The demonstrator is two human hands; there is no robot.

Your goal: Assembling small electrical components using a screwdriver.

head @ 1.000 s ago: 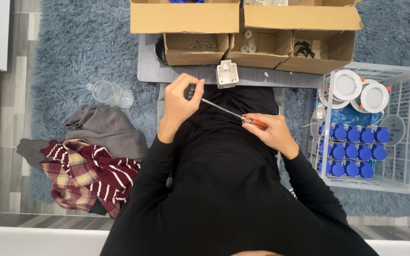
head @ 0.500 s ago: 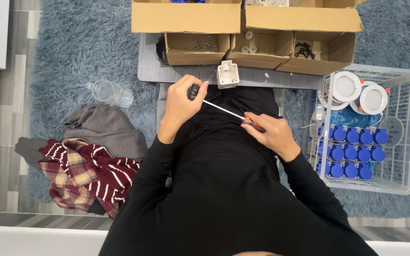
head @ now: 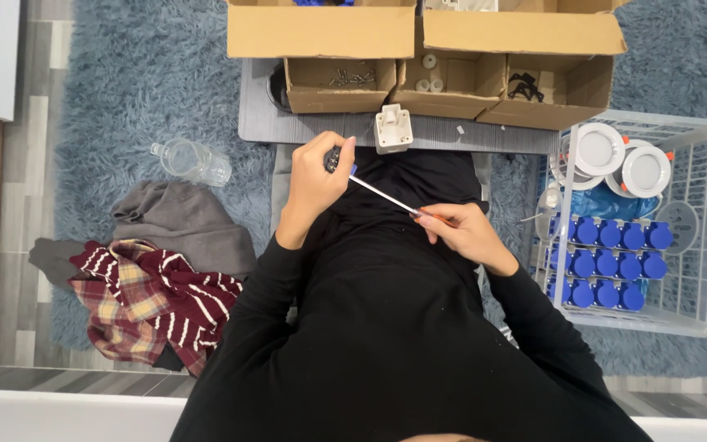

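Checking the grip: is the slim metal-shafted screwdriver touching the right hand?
Touching. The head view shows the right hand wrapped around the screwdriver's orange handle.

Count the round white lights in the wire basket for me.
2, both at the far end of the wire basket: one white light on the left, the other beside it to the right. More may be hidden underneath.
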